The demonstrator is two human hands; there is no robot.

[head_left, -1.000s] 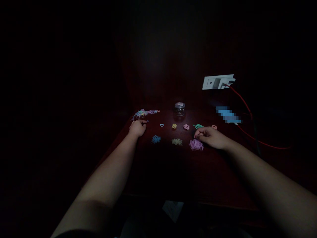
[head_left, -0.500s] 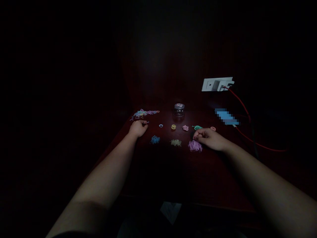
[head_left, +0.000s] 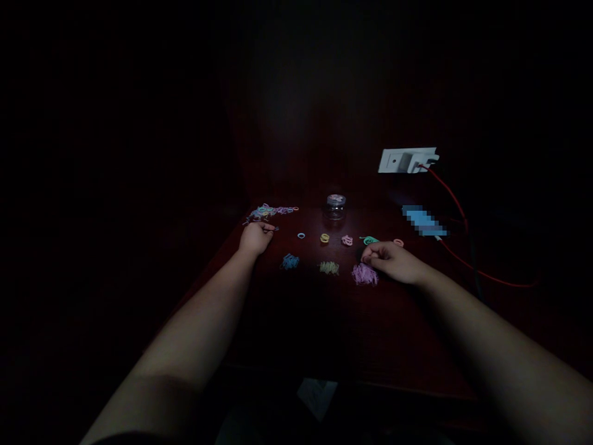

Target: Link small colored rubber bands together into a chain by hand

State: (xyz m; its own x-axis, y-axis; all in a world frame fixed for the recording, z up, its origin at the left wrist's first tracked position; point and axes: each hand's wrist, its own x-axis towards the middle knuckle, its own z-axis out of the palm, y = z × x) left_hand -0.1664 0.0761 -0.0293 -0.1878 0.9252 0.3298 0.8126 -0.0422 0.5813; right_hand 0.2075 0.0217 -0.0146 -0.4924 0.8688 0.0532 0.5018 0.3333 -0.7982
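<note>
My left hand is closed in a pinch, with a small bluish rubber band at its fingertips. Just beyond it lies a mixed heap of colourful rubber bands. My right hand has its fingers pinched together at the upper edge of a purple rubber band pile; whatever they hold is hidden. Left of that sit a pale yellowish pile and a blue pile. A farther row has a light blue band, yellow bands, pink bands, green bands and an orange-pink band.
A clear lidded jar stands at the back of the dark red table. On the right lies a blurred-out blue device on a red cable, which runs to a charger in the wall socket.
My left hand has shifted slightly left and away from me, and its thumb and finger have drawn together on the bluish band. The right hand has hardly moved.
</note>
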